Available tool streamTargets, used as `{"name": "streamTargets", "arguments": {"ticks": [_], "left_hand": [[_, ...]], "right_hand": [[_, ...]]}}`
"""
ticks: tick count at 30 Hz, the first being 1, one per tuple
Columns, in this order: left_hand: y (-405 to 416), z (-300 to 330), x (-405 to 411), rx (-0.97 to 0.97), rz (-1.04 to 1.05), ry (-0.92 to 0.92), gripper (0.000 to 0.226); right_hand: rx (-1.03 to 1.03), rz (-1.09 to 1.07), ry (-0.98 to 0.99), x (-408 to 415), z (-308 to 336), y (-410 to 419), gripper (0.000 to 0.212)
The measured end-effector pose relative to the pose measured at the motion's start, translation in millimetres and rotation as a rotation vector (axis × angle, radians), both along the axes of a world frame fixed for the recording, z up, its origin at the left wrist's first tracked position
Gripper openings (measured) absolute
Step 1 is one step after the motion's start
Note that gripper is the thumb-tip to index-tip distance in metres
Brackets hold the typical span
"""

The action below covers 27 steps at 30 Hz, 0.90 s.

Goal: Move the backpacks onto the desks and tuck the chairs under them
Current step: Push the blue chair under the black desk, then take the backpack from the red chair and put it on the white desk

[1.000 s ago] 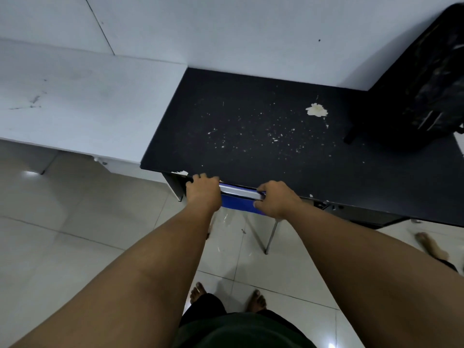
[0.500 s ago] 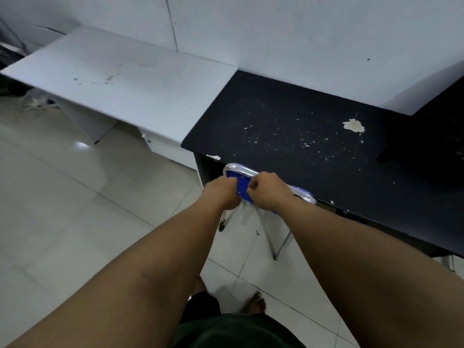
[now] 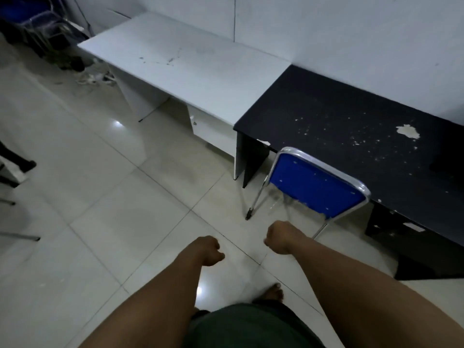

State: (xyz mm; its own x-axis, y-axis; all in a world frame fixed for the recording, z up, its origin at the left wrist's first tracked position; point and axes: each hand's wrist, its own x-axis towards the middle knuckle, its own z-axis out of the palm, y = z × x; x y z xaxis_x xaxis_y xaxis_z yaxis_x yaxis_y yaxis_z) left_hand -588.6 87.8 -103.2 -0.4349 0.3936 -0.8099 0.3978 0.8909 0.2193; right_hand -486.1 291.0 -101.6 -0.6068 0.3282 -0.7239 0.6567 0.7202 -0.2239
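1. Blue chair (image 3: 315, 187) sits pushed in at the black desk (image 3: 351, 116): chrome-framed backrest stands right at the desk's front edge, seat hidden under the top, two chrome legs visible on the floor tiles on my side.
2. Neither hand touches the chair. Both hang free over the floor, just short of the backrest.
3. Left hand (image 3: 209, 250): fingers curled into a loose fist, holding nothing, forearm stretched forward and down from bottom centre of the view.
4. Right hand (image 3: 281, 239): also a loose fist, empty, knuckles toward the chair, a bit further forward than the left and near the chair's closer leg. Forearm runs in from the bottom right.
5. Black desk top: scuffed, white flecks and a chipped pale patch (image 3: 408, 131). A dark mass at the far right edge of the top; can't tell what it is from here.
6. White desk (image 3: 185, 64) butts against the black one's left end, both against the wall. Top carries only smudges. A closed drawer unit (image 3: 213, 130) under its right side.
7. Far left corner: another blue chair with chrome frame (image 3: 30, 18), clutter on the floor beside it.
8. One bare foot (image 3: 273, 293) visible on the tiles below the hands.
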Motion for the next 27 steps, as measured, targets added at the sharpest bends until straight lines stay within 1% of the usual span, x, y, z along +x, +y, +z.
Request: {"name": "streamTargets", "arguments": {"ticks": [3, 6, 13, 16, 19, 23, 24, 27], "left_hand": [[-61.5, -10.9, -5.2, -0.016, 0.091, 0.009, 0.056], [-117.8, -17.8, -13.4, -0.038, 0.145, 0.023, 0.055], [-205.1, -19.6, -28.8, -0.026, 0.275, 0.035, 0.053], [-225.7, -18.6, -34.2, -0.029, 0.317, 0.026, 0.052], [-250.3, -20.3, -47.6, -0.032, 0.373, 0.023, 0.051], [-269.7, -19.6, -78.3, -0.021, 0.443, 0.019, 0.051], [-276.2, -19.8, -96.8, -0.018, 0.463, 0.029, 0.051], [-283.3, -13.2, -123.7, 0.0, 0.481, 0.043, 0.052]], "right_hand": [[-0.042, 0.085, -0.049, 5.7, -16.7, -49.6, 0.044], [-0.054, 0.139, -0.107, 3.9, -28.2, -99.3, 0.042], [-0.094, 0.215, -0.102, -29.3, -34.1, -187.6, 0.039], [-0.103, 0.263, -0.063, -50.8, -32.0, -209.0, 0.035], [-0.1, 0.357, -0.049, -83.6, -32.5, -232.2, 0.037], [-0.102, 0.414, -0.038, -129.8, -35.3, -249.2, 0.038], [-0.098, 0.436, -0.038, -150.9, -39.2, -253.9, 0.038], [-0.094, 0.459, -0.038, -177.7, -38.9, -258.4, 0.038]]}}
